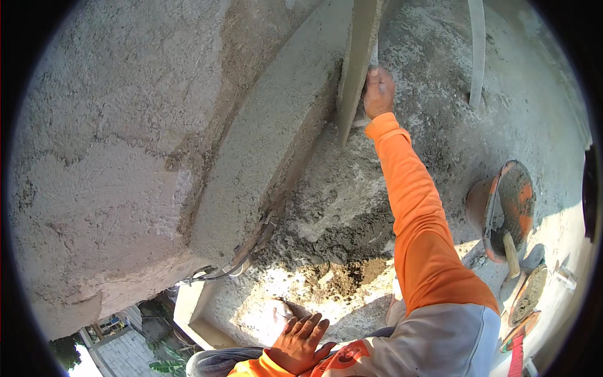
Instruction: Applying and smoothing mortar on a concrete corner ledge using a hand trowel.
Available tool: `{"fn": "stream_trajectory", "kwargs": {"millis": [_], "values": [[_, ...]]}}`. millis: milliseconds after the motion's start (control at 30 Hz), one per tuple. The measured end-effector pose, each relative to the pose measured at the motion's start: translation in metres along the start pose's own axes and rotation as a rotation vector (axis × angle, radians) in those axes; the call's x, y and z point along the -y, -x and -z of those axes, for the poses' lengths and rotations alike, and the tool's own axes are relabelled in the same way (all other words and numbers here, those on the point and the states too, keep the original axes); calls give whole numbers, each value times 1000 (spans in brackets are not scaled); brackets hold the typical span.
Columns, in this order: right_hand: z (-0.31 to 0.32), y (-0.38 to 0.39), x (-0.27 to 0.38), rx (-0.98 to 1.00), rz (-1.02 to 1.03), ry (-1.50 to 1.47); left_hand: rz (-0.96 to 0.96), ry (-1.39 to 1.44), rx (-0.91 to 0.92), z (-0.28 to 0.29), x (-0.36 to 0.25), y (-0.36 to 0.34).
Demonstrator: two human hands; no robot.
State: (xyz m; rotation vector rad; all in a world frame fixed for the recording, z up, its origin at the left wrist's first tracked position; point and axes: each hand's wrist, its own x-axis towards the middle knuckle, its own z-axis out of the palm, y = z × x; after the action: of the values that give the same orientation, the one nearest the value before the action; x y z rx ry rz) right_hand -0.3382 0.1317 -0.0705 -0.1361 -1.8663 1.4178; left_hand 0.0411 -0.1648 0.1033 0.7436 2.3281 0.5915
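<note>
Board [359, 69] alongside a cement ledge [264, 132], just left of the right hand [379, 91]

Right fingers curl inward at the board's right side, near its lower end; whether they clasp the board itself or the pale piece [375, 55] beside it, I cannot tell. The left hand [300, 344], fingers loosely spread, is well apart from the board, with dark mortar [352, 239] lying between

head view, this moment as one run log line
right hand: curled at long grey board, hold unclear; left hand: fingers spread, nothing visibly held; dark mortar: left of right sleeve; bucket: right of sleeve
</note>
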Motion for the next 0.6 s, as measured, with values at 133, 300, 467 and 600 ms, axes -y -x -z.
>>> {"fn": "stream_trajectory", "kwargs": {"millis": [133,300,467,600], "values": [[-8,39,19,-23,-19,-82,-43,-59,2,-3,9,29],[-11,79,52,39,-46,-119,-94,-61,-35,-7,24,51],[-13,117,81,49,-81,-120,-113,-53,7,-14,33,69],[-16,150,97,62,-96,-154,-202,-37,-17,-18,39,74]]}}
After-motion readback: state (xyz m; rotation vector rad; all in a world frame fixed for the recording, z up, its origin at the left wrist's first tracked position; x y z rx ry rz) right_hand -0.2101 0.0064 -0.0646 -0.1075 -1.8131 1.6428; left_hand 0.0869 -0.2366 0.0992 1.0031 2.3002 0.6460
